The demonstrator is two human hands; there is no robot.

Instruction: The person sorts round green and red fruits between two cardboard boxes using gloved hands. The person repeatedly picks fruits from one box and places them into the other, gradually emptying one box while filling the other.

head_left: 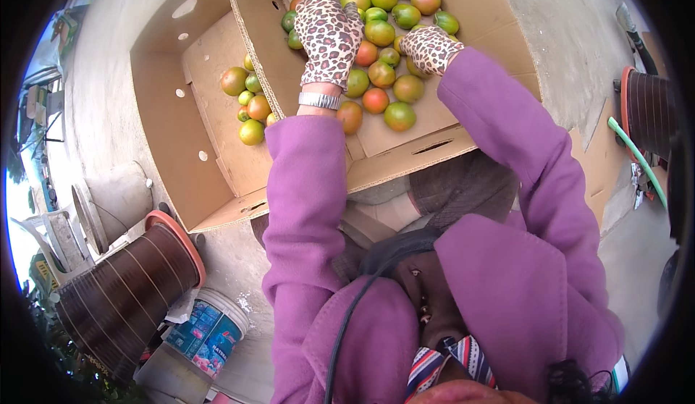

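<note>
Both of my hands wear leopard-print gloves and reach into the right box of a pair of open cardboard boxes [507,35]. Many loose tomatoes [381,74], green to orange-red, lie spread over its bottom. My left hand [329,35] is palm down near the divider, its fingers stretched out over tomatoes at the far side; what lies under the palm is hidden. On the right, my right hand [428,49] has its fingers bent around a yellowish tomato [399,44], partly covered by the glove. Another tomato [416,68] sits just below that hand.
A cardboard divider [253,49] separates the left box [163,114], where a small cluster of tomatoes [251,132] lies by the divider. Brown ribbed stools or pots [130,288] stand at the lower left and far right. Nearby are a blue-labelled bucket [210,331] and a green hose [637,159].
</note>
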